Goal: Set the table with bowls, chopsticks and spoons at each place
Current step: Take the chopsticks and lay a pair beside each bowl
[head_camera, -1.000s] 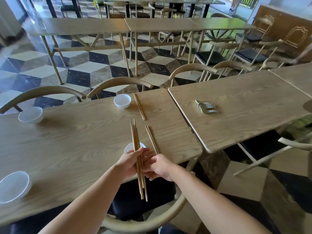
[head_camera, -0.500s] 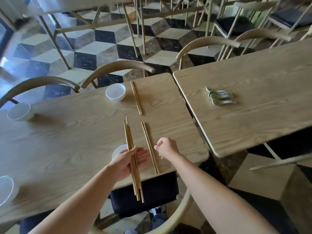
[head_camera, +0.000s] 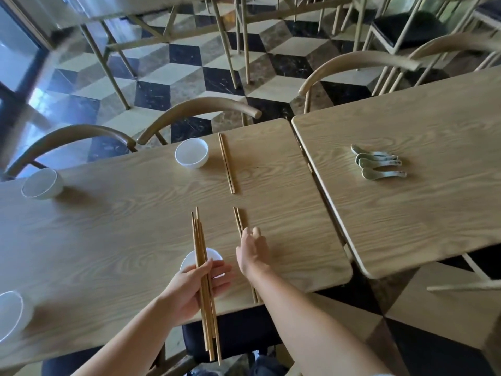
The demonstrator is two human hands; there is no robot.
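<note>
My left hand [head_camera: 196,287] grips a bundle of wooden chopsticks [head_camera: 202,256] above the near white bowl [head_camera: 202,260], which it partly hides. My right hand [head_camera: 252,252] rests flat with loose fingers on a pair of chopsticks [head_camera: 238,221] lying to the right of that bowl. Another pair of chopsticks [head_camera: 226,162] lies beside the far white bowl [head_camera: 191,153]. Two more white bowls sit at the far left [head_camera: 42,183] and near left [head_camera: 9,314]. Several ceramic spoons [head_camera: 378,165] lie together on the right-hand table [head_camera: 433,213].
The wooden table [head_camera: 108,226] in front of me butts against the right-hand one with a narrow gap. Curved-back wooden chairs [head_camera: 198,109] stand along the far side, and a black-seated chair [head_camera: 235,335] is tucked under the near edge. More tables and chairs stand on the chequered floor.
My right hand let go of the bundle, moved right and came down on the near pair of chopsticks. The left hand kept the bundle. My view tipped downward.
</note>
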